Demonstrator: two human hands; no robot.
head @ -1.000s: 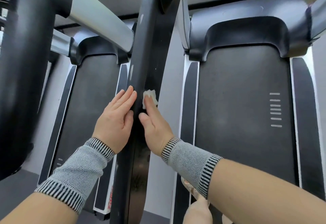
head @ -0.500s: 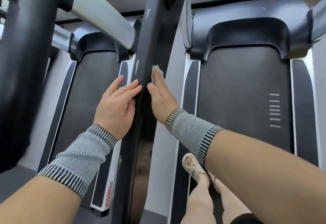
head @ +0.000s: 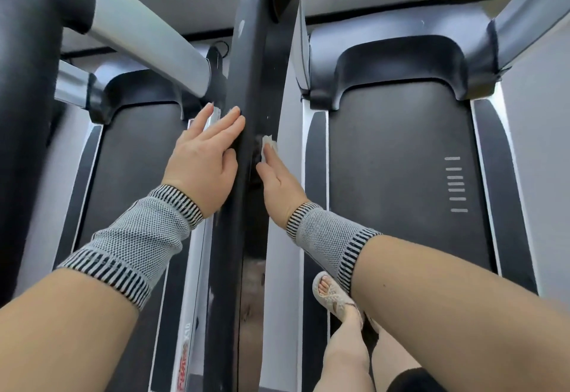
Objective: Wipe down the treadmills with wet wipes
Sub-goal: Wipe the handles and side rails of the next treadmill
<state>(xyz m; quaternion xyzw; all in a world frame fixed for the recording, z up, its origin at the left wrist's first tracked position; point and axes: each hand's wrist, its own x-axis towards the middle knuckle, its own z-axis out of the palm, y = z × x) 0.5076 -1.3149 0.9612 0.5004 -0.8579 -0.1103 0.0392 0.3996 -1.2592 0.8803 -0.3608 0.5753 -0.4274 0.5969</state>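
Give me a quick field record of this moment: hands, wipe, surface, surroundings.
left hand: fingers straight, resting flat on the left side of the rail
right hand: fingers straight, pressing the wipe onto the rail
wipe: small, white, crumpled under the right fingertips
rail: black, glossy, running between two treadmills
right belt: dark, bare; white stripe marks near its right edge
foot: sandalled, beside the right belt
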